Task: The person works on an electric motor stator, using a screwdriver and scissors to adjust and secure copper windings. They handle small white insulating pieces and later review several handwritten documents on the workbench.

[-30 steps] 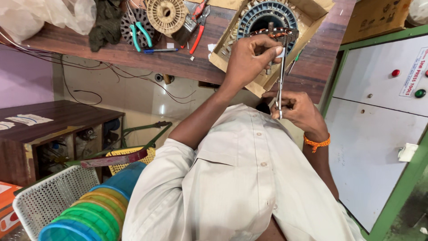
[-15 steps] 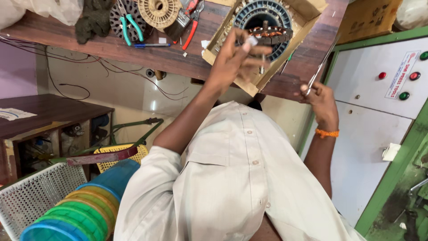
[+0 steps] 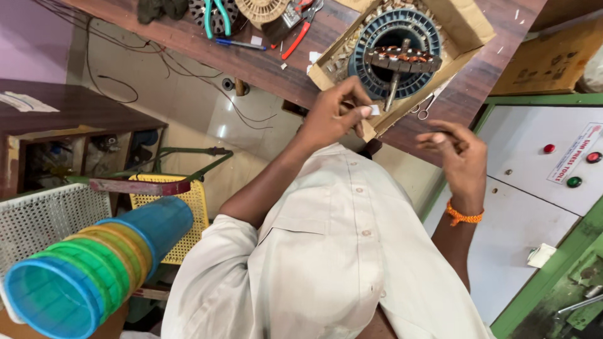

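Left hand [image 3: 333,116] pinches a small white slip [image 3: 374,110] w/ fingertips; right hand [image 3: 457,154] loosely curled, empty (3 o'clock of left). Stator [image 3: 394,53] in cardboard box [image 3: 465,28] at 12 o'clock.

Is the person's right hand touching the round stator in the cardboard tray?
Apart. In the head view the right hand hangs with fingers curled, and bare wooden table shows between it and the stator in the cardboard tray.

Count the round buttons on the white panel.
3, all on the white panel at right: two red ones and a green one below them. Others may lie out of frame.
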Tool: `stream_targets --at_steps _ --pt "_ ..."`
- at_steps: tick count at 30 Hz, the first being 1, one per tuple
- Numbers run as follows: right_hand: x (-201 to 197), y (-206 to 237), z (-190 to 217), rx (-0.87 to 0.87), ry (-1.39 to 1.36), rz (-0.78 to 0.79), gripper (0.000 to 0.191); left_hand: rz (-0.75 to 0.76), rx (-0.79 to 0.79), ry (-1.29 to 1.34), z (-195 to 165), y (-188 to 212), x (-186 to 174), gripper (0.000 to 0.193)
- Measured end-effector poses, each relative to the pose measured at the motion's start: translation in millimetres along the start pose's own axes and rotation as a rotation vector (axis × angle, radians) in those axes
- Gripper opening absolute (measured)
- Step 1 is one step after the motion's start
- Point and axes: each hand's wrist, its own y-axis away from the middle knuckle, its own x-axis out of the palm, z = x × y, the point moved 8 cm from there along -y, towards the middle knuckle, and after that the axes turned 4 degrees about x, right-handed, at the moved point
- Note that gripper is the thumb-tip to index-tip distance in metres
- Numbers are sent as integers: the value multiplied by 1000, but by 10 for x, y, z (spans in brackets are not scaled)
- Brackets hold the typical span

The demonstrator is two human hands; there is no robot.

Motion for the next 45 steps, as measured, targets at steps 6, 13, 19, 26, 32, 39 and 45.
stream_targets --at_steps 6,13,19,26,32,39,45 --pt "739 -67 901 -317 168 29 22 73 24 -40 -112 1 260 11" --pt "766 -86 977 -299 234 -18 10 -22 112 -323 -171 11 190 15" --pt "726 90 1160 -650 544 -156 14 -53 -33 -121 173 -41 290 15" --pt "623 81 1053 -487 356 -211 9 -56 59 13 155 -22 389 15" --pt "660 -78 748 -222 -101 -150 9 -104 362 -383 -245 34 362 10" --pt "753 -197 580 -245 -361 -136 14 -181 671 -642 -577 92 432 19" --pt "710 -111 712 -528 -275 -107 29 -146 141 -102 -284 -119 413 8"
